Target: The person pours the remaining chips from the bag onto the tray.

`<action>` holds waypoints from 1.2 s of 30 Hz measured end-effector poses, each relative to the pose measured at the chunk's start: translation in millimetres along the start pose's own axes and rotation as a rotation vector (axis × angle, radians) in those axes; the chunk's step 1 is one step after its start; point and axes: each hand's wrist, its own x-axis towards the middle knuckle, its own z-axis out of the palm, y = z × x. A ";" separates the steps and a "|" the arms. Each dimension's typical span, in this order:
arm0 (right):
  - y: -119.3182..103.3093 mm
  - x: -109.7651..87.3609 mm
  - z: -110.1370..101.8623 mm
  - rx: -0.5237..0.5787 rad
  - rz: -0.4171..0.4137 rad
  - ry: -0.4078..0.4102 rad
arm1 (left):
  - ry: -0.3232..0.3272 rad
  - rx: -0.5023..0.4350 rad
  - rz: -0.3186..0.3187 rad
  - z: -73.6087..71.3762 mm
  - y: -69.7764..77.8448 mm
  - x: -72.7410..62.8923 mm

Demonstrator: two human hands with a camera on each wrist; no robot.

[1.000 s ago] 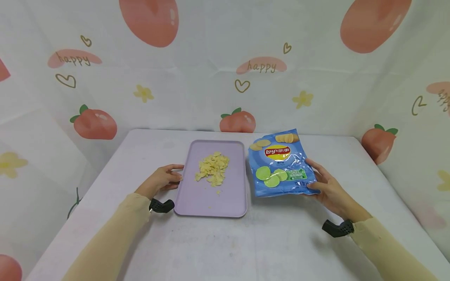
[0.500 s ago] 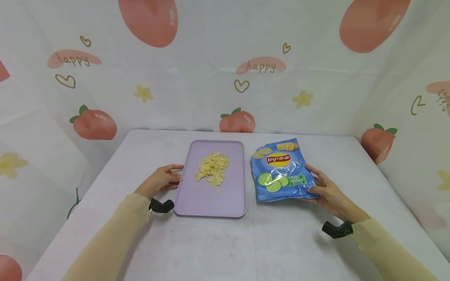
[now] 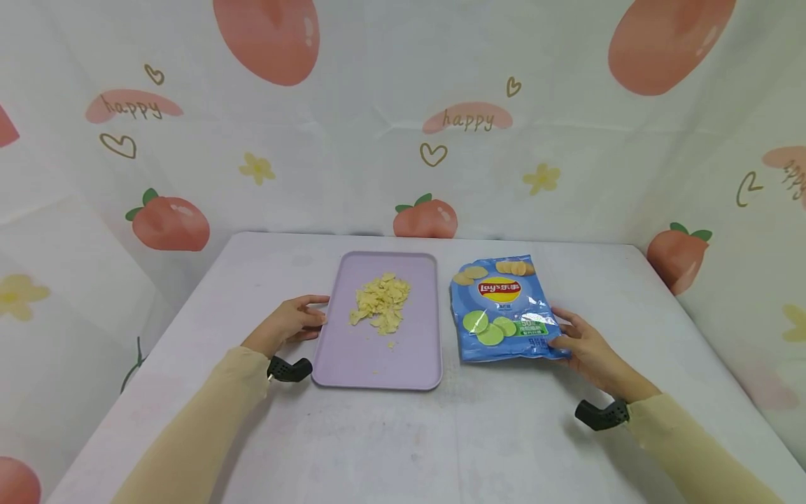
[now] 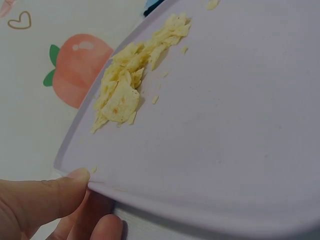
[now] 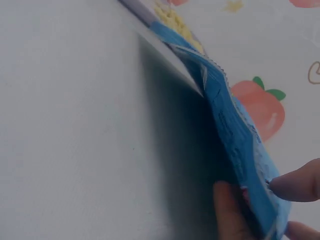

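A lilac tray (image 3: 409, 364) lies flat on the white table, with a heap of broken potato chips (image 3: 382, 301) on its upper middle and a few crumbs below. My left hand (image 3: 285, 325) pinches the tray's left rim; the left wrist view has the thumb (image 4: 50, 197) on the rim and fingers lower, partly hidden. To the right of the tray is a blue Lay's chip bag (image 3: 504, 311), looking flat. My right hand (image 3: 592, 355) grips its lower right corner, and in the right wrist view the bag (image 5: 232, 132) sits between thumb and fingers.
The white table (image 3: 378, 448) runs up to a backdrop cloth (image 3: 352, 175) printed with peaches, flowers and hearts. A dark thin cord (image 3: 133, 364) shows beyond the table's left edge. Each wrist carries a black device, such as the left one (image 3: 290, 369).
My right hand has lowered the chip bag toward the table, its top dropping, and has slid slightly down at the corner. The left hand and tray have stayed put.
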 end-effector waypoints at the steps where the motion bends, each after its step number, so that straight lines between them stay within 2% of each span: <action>1: 0.3 0.0 0.4 -0.026 0.001 0.007 | -0.002 0.002 0.002 -0.2 0.0 0.1; 10: -0.4 1.7 4.3 -0.334 0.025 0.105 | -0.001 0.002 0.000 -0.4 1.1 0.4; 14: -1.2 1.7 6.8 -0.406 0.038 0.133 | 0.002 0.012 -0.002 0.0 1.6 -0.3; 27: 0.6 3.5 7.1 -0.492 0.063 0.173 | 0.008 0.001 0.006 0.0 1.2 0.0; 36: 2.1 4.5 6.9 -0.511 0.070 0.179 | 0.008 -0.002 0.006 0.0 -0.2 0.2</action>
